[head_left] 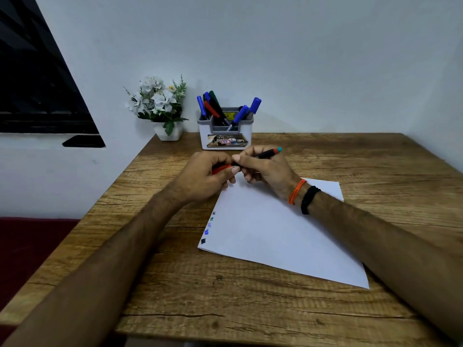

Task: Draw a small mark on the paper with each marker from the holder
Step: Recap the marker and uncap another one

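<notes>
Head view.

Table (250,296): wood-grain top; left edge runs diagonally beside a white wall, far edge meets the rear wall. Bare wood shows nearer the camera than the paper and to its right.

Paper (270,234): white sheet, landmark for all entries below; lies flat and skewed on the table. Five small marks (207,227) in dark, blue and green run along its left edge.

Holder (225,132): white and grey, beyond the paper at the table's far edge, well apart from it; blue, red and dark markers stand tilted inside.

Flower pot (168,131): beyond the paper, just left of the holder.

Marker (265,154): dark barrel with red band and teal end, held in the air over the paper's far corner.

Left hand (205,179): fingers curled round the red cap (220,169), above the paper's far-left corner.

Right hand (265,171): fingers and thumb pinch the marker barrel, over the paper's far edge. Orange thread and black band on its wrist.
</notes>
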Tool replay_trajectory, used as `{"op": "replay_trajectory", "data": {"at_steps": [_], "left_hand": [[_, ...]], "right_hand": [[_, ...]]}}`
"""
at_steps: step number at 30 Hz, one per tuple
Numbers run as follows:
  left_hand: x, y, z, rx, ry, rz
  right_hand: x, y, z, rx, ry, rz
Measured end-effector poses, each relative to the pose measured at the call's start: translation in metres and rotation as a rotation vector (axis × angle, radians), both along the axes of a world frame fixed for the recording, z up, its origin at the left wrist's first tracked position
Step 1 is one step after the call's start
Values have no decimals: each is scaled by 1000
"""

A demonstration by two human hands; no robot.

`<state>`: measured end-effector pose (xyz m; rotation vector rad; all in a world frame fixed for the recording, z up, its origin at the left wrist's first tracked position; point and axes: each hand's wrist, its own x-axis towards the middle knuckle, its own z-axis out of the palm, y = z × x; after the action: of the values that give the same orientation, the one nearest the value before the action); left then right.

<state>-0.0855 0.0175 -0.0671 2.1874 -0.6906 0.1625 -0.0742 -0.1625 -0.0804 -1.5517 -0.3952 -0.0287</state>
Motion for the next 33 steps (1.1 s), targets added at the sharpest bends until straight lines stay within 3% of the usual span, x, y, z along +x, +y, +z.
{"op": "replay_trajectory", "data": {"at_steps": [8,17,23,28,33], "left_hand": [[-1,-2,-2,168,-119,3],[-4,-4,1,107,-246,-17],[-3,-3,-2,83,-178,-45],[6,11,3,181,10,24],[9,22,6,285,107,36]], "right_hand": [[0,0,-1,10,-42,23],[2,-4,3,151,62,166],[7,-9,-1,129,10,159],[6,-7,-1,150,51,115],[0,-8,1,116,102,247]]}}
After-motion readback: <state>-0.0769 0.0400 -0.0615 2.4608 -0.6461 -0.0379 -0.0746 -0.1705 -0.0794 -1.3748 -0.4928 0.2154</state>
